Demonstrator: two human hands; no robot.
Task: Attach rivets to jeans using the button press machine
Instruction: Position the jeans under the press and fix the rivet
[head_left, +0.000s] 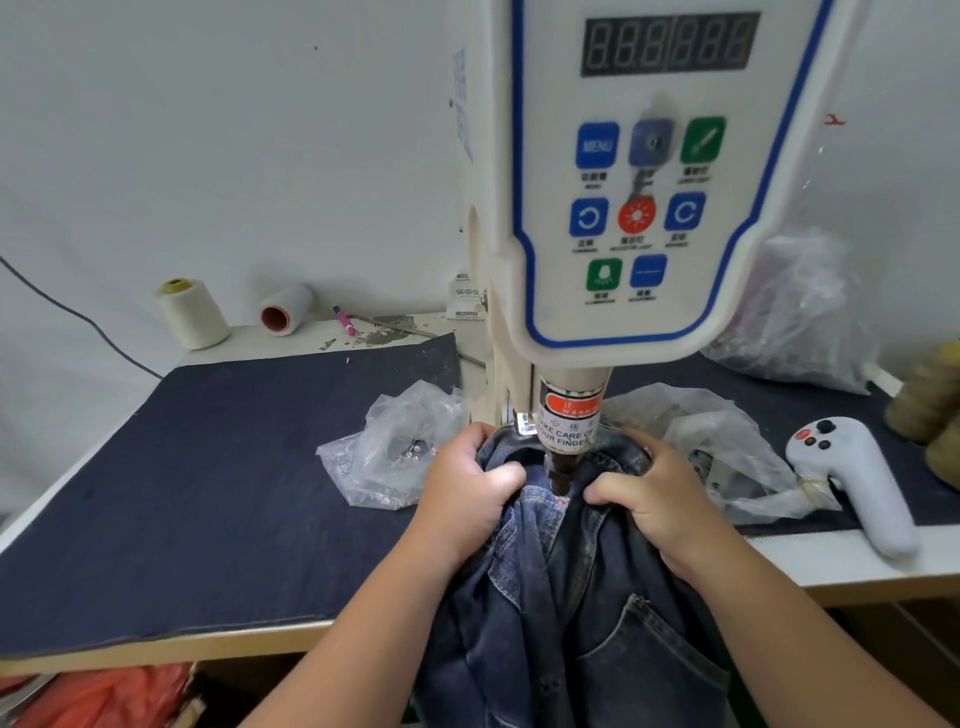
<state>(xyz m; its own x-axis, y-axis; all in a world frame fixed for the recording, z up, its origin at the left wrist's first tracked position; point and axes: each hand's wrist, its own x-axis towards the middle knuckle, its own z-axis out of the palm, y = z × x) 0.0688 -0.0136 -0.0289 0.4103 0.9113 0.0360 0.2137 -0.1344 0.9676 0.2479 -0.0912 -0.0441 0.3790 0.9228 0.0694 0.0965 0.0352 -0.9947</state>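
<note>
The jeans (571, 597) are hung over the front edge of the table (857, 566), right below the button press machine (639, 208). The top part of the jeans is bunched up under the dark punch (562, 470) of the machine, and the rest is left to hang down toward the floor. A small pink dot can be seen on the cloth just below the punch.

The cloth is gripped by the left hand (467, 493) on the left side of the punch, with the fingers curled tight around a fold. On the right side, the cloth is pinched by the right hand (654, 493), with the thumb pushed in close to the punch. Both hands are kept very near the punch, and the cloth looks to be pulled flat between them.

It cannot be seen clearly whether a rivet is already set under the punch, since the spot is hidden by the tip.

The jeans are judged to be soft and floppy, but thick and a bit heavy, so they may slide off the edge if they are let go. They are best held by the thick seams on both sides of the mark, with fingers kept away from the punch.

Clear plastic bags (395, 447) are lying on the dark mat (208, 493) on each side, and a white controller (857, 478) is lying near the front right edge.
</note>
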